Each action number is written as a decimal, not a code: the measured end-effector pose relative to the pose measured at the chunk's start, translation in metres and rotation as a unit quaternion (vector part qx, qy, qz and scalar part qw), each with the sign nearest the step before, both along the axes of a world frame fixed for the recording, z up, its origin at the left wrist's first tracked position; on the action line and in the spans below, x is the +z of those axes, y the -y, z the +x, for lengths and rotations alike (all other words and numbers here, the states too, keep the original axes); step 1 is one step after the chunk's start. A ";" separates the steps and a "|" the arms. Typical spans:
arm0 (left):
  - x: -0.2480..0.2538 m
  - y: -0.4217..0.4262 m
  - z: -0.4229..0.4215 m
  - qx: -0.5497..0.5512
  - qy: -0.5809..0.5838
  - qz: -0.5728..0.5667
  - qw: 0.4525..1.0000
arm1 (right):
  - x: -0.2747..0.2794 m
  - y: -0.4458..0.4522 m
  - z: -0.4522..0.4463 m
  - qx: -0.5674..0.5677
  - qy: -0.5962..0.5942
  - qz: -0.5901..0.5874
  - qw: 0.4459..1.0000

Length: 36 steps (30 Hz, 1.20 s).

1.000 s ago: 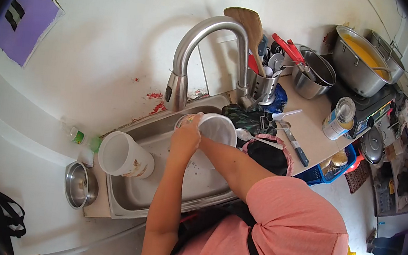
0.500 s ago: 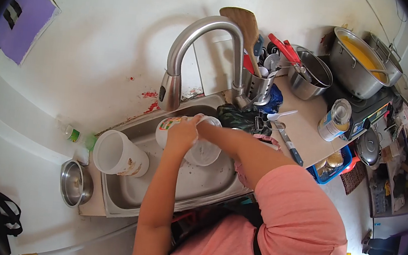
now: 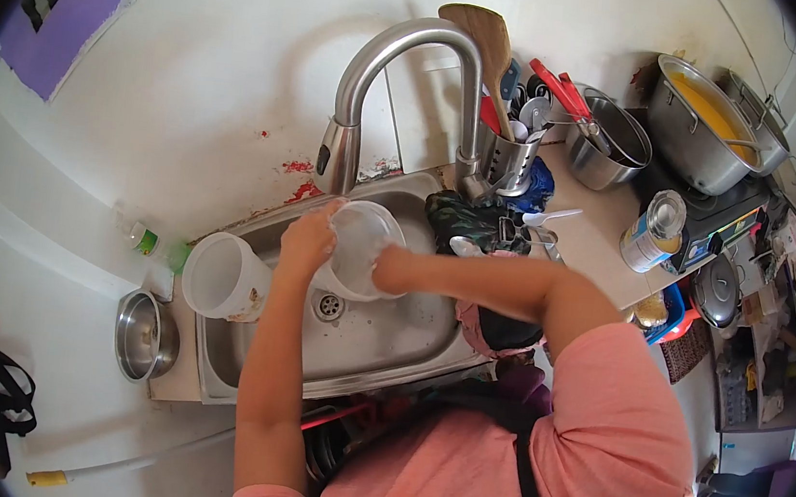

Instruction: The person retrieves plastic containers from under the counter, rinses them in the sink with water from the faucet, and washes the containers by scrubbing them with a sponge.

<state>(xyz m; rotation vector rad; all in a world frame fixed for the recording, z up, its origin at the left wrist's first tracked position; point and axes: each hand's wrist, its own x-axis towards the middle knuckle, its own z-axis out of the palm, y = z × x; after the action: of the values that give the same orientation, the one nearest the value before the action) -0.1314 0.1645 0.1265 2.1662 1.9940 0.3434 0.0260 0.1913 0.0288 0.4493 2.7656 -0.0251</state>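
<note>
My left hand (image 3: 309, 239) is closed on the rim side of a white translucent plastic tub (image 3: 359, 220), tilted over the sink with its mouth facing me. My right hand (image 3: 394, 269) reaches into the tub's mouth; its fingers are smeared and partly hidden, so I cannot make out what they hold. A second white plastic tub (image 3: 212, 278) stands in the left end of the steel sink (image 3: 389, 330), near my left forearm. The tall faucet (image 3: 340, 155) hangs just above the held tub, with no water seen running.
Right of the sink are a utensil holder (image 3: 507, 163), a steel pot (image 3: 606, 139), a can (image 3: 651, 241) and a white spoon (image 3: 552, 216). A large pot (image 3: 707, 126) of yellow food sits on the stove. A steel bowl (image 3: 145, 333) stands at the left edge.
The held tub has turned so its mouth faces me more, and my left hand has shifted left with it. My right hand has drawn partly out toward the rim. The sink drain now shows.
</note>
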 end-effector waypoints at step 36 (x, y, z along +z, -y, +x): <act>-0.065 0.050 -0.035 0.032 0.226 0.071 0.971 | 0.101 -0.027 -0.024 -0.018 -0.194 0.099 0.976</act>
<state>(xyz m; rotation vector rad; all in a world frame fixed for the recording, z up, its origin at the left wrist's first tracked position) -0.1664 0.1148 0.0613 1.8775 1.8224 0.9231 0.0023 0.2187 0.1300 0.6027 3.1588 0.1750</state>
